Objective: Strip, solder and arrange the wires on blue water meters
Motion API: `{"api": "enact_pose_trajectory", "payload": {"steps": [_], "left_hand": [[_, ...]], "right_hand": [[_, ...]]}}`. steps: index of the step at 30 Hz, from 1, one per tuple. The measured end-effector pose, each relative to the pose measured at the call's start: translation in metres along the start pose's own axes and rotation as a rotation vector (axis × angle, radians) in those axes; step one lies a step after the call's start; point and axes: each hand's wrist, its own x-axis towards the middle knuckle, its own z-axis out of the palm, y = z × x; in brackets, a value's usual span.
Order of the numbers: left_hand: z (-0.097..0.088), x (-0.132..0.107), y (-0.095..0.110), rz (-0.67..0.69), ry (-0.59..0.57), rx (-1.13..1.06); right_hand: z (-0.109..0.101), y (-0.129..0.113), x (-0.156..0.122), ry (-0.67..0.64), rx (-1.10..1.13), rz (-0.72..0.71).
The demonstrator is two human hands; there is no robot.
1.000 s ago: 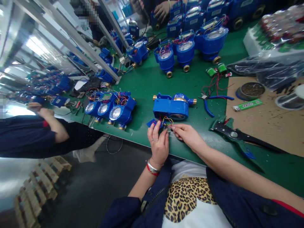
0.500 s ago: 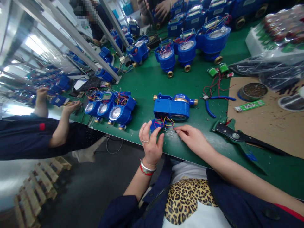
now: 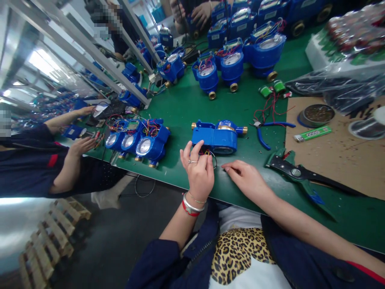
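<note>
Green surface [image 3: 186, 104], busy line; a co-worker's hand [image 3: 78, 145] is at the left edge. Blue meter [image 3: 218, 136] lies on its side directly ahead, brass ends pointing left and right. Left hand [image 3: 197, 170] sits against its near edge, grip closed on the wire bundle [image 3: 213, 154] coming out of the housing, part of it hidden by the fingers. Right hand [image 3: 245, 178] lies flat just beside it, grip spread and holding nothing, index tip just short of the wires. My read: hold the strands together close to the housing, no pulling, since the leads look thin. Pliers [image 3: 267, 129] and wire stripper [image 3: 293, 170] lie to the right, untouched.
</note>
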Motion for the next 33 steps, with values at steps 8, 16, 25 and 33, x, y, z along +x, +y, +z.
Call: {"api": "enact_pose_trajectory", "payload": {"steps": [8,16,25,33], "left_hand": [[-0.011,-0.005,-0.011,-0.087,0.024,-0.075],[-0.028,-0.015,-0.025,-0.179,0.169,-0.121],[-0.041,-0.041,-0.069,-0.415,0.206,-0.105],[-0.051,-0.06,-0.099,-0.466,0.267,-0.097]], "right_hand": [[-0.022,-0.041,0.012,0.081,-0.108,-0.248],[-0.03,-0.045,0.06,0.105,-0.582,-0.528],[-0.036,-0.002,0.12,-0.082,-0.721,-0.543],[-0.059,-0.036,0.154,-0.23,-0.762,-0.109]]}}
